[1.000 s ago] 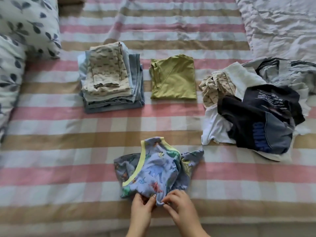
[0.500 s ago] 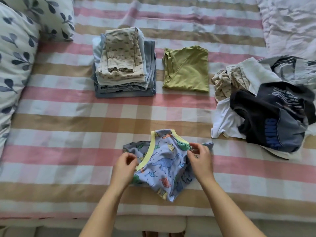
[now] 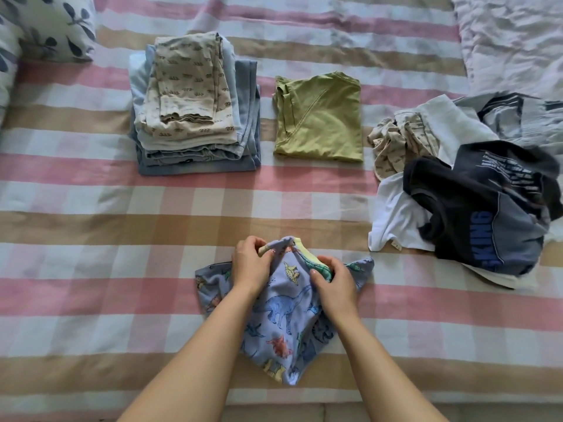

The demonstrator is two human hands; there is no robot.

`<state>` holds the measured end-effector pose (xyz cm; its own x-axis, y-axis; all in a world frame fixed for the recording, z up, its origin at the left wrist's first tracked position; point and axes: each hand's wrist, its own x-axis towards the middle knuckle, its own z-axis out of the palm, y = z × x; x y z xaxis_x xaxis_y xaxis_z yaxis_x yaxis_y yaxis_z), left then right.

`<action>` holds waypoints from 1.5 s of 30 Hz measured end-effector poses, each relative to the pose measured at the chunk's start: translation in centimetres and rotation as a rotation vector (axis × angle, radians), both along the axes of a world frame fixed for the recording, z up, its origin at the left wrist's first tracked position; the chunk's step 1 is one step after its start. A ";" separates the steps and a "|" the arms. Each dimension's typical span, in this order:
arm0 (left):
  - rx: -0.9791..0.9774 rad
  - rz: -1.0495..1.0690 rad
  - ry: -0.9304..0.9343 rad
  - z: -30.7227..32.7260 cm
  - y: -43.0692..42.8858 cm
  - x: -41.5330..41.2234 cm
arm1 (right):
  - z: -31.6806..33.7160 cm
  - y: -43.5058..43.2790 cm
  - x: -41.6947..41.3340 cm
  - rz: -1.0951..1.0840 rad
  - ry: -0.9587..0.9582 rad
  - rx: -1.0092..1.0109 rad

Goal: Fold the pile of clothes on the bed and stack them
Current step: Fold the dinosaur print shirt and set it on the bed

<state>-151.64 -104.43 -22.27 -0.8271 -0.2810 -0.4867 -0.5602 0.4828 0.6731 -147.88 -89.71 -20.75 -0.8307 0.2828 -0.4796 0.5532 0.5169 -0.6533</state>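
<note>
A small blue dinosaur-print shirt with a yellow collar lies crumpled on the bed near me. My left hand pinches its collar on the left. My right hand grips the collar on the right. A tidy stack of folded clothes, beige print on top of blue pieces, sits at the back left. Beside it lies a folded olive-green shirt. On the right is the unfolded pile of dark, white, beige and grey clothes.
The bed has a pink, tan and white checked cover. Leaf-print pillows lie at the back left. A crumpled white quilt lies at the back right. The bed's near edge runs along the bottom.
Both hands left the shirt's lower hem, moved up its sides, and now hold the collar at the top. The camera has moved closer.
</note>
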 end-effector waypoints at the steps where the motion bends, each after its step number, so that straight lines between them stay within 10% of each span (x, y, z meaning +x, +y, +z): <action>1: -0.002 -0.006 0.024 0.5 0.1 0.1 | 0.5 -0.1 0.2 -0.003 0.027 0.054; 4: 0.064 0.023 0.146 3.3 0.6 1.4 | 3.2 -1.0 1.4 -0.016 0.196 0.120; 11: 0.276 -0.028 0.297 10.5 3.1 7.9 | 8.2 -3.4 4.5 -0.334 0.039 -0.624; 23: 0.467 -0.162 0.111 10.3 4.9 8.1 | 5.1 3.8 10.4 -0.544 -0.016 -0.415; 33: -0.002 -0.798 -0.077 4.4 7.3 1.8 | 1.0 7.2 16.0 -0.668 -0.133 -0.454; 45: 0.147 -0.725 -0.172 2.7 3.0 2.3 | 0.4 7.3 15.7 -0.691 -0.142 -0.481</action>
